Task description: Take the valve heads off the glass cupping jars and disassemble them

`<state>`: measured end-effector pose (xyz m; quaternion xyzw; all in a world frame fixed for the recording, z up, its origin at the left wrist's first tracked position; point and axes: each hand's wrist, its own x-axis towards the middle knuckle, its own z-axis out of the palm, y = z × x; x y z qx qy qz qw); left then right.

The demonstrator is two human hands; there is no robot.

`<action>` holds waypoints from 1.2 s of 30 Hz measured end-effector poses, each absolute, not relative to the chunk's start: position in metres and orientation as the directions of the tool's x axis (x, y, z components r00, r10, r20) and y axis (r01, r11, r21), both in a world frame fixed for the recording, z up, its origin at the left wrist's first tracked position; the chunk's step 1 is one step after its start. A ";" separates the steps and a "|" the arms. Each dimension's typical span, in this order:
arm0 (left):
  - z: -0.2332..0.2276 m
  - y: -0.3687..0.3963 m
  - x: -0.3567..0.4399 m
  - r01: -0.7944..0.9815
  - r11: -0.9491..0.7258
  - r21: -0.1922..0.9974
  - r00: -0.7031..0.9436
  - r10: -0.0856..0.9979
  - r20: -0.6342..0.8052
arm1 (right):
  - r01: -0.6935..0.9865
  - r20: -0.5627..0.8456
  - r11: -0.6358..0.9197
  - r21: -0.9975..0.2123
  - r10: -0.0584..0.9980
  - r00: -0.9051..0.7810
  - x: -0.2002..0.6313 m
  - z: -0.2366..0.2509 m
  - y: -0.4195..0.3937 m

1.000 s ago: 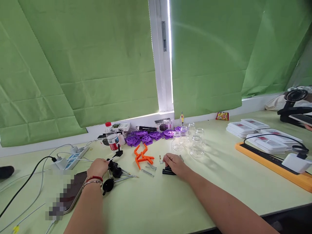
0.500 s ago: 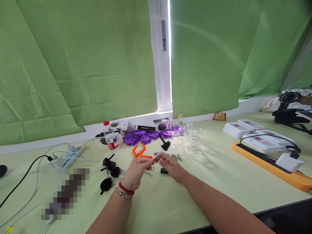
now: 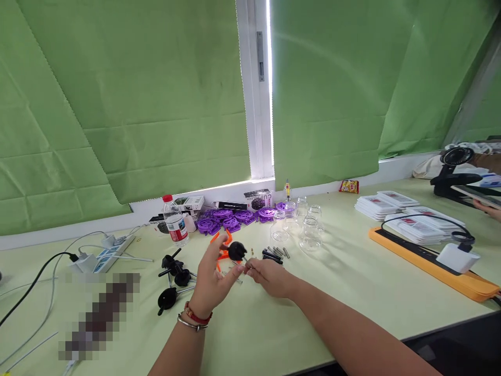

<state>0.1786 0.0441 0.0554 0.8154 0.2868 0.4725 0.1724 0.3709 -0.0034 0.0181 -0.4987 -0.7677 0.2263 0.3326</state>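
Note:
A black round-headed part with a thin metal rod (image 3: 237, 251) is raised above the table, its head to the upper left. My right hand (image 3: 270, 277) pinches the rod's lower end between thumb and fingers. Around the head, my left hand (image 3: 213, 282) curves with thumb and fingers apart; whether its fingertips touch the part is hard to tell. Similar black parts with rods (image 3: 167, 300) lie left of my left hand. Behind my hands are an orange forked piece (image 3: 223, 256), partly hidden, a black cylindrical piece (image 3: 272, 256) and several small springs (image 3: 278, 252).
Several glass jars (image 3: 310, 235) stand behind to the right, near purple plastic pieces (image 3: 245, 217). A water bottle (image 3: 176, 222) and power strip (image 3: 113, 254) are at left. Rightward lie white packets (image 3: 420, 227) and an orange-edged strip (image 3: 434, 266). Another person's hand (image 3: 487, 209) holds a flat object.
The black part has turned round: its head moved from the upper right to beside my left hand. My left fingers have spread from their pinch on the rod, and my right hand now grips it.

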 end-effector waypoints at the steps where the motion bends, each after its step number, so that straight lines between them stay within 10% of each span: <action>1: 0.056 0.043 0.178 0.332 -0.770 0.545 0.445 0.637 0.630 | 0.649 0.280 0.421 -0.633 0.907 -0.315 0.370 0.019 -0.005; 8: 0.064 0.046 0.167 0.409 -0.593 0.694 0.621 0.738 0.264 | 0.577 0.272 0.450 -0.681 0.888 -0.371 0.378 0.018 0.002; 15: 0.047 0.057 0.167 0.322 -0.154 0.934 0.177 0.979 0.100 | 0.754 0.201 0.058 -0.655 0.974 0.100 0.398 0.018 0.049; 26: 0.030 0.068 0.170 0.192 -0.110 0.975 0.046 0.994 0.103 | 0.831 0.026 -0.259 -0.492 0.950 0.311 0.386 0.009 0.094; 36: 0.024 0.074 0.170 0.077 -0.066 0.995 0.043 0.997 0.062 | 0.672 0.078 -0.168 -0.721 0.944 0.319 0.393 0.014 0.083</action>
